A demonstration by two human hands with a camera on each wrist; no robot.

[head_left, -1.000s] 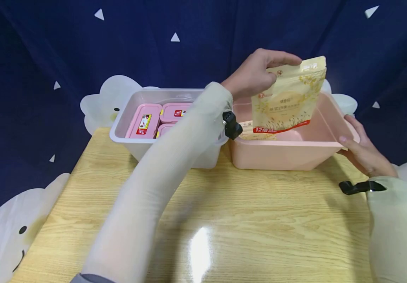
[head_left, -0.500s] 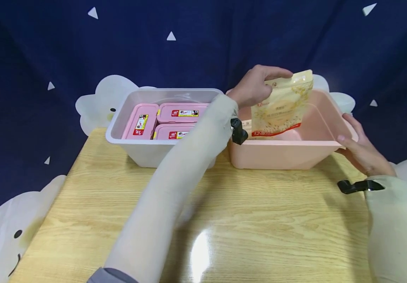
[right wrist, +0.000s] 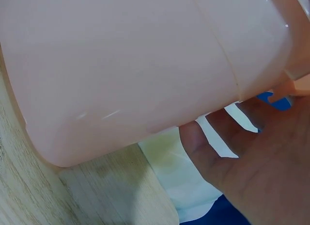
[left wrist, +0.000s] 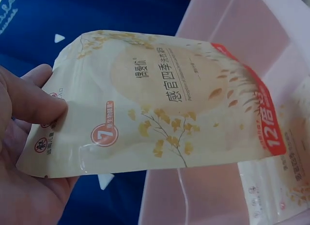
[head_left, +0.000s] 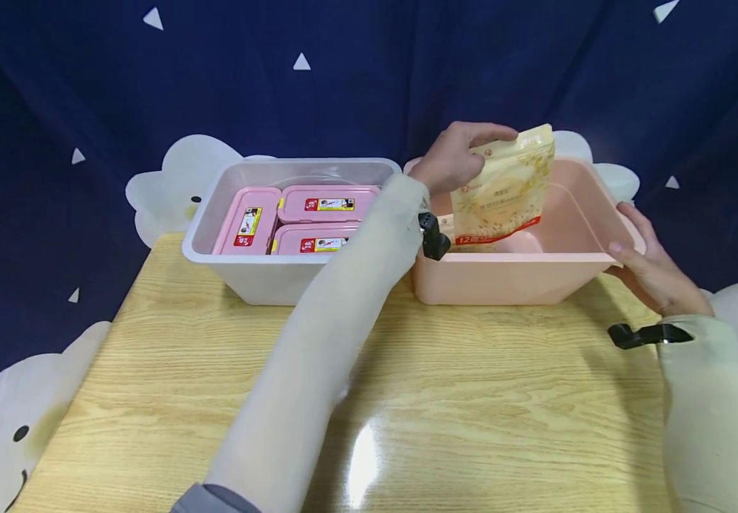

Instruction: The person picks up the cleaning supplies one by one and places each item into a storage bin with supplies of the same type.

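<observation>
My left hand (head_left: 451, 158) pinches the top edge of a cream stand-up pouch (head_left: 503, 187) with a red band along its bottom. The pouch hangs tilted, with its lower part inside the pink bin (head_left: 491, 280). Beneath it in the bin's left end is a similar pouch (left wrist: 289, 179), mostly covered in the head view. My right hand (head_left: 656, 274) holds the bin's right end, thumb over the rim. In the right wrist view its fingers (right wrist: 196, 137) touch the outside of the bin wall.
Left of the pink bin stands a pale grey bin (head_left: 260, 281) holding several pink lidded boxes (head_left: 327, 203), partly behind my left forearm. Both bins rest on a wood-grain table (head_left: 503, 399). A dark blue curtain (head_left: 356, 100) hangs close behind.
My left hand has lowered the pouch and shifted it slightly left within the pink bin. The right hand keeps its hold on the rim. The head view has swung a little.
</observation>
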